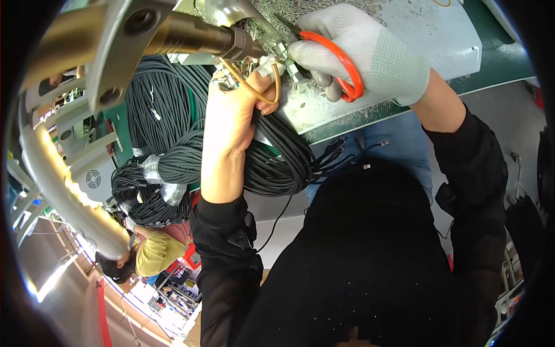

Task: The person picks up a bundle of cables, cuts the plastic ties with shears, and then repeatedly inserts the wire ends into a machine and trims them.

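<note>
My bare left hand [234, 110] is closed at the worktop's edge, with a white covering on a fingertip. Small shiny metal parts [224, 81] show in its grip; their exact kind is unclear. A bent yellow-brown tube or wire [250, 87] loops across its fingers. To its right, my right hand [370, 55], in a white knit glove, is closed around red-handled scissors [346, 61]. Their dark tips point up and left, partly hidden by the fingers. Both hands meet beside a metal fitting [296, 72] below the machine's nozzle-like end.
Many small metal bits [370, 8] litter the pale worktop [439, 34]. Bundled black cables [167, 104] lie left of my left hand, and more hang over the edge. A brass-coloured machine shaft [196, 37] crosses the upper left. Another person [153, 254] sits at the lower left.
</note>
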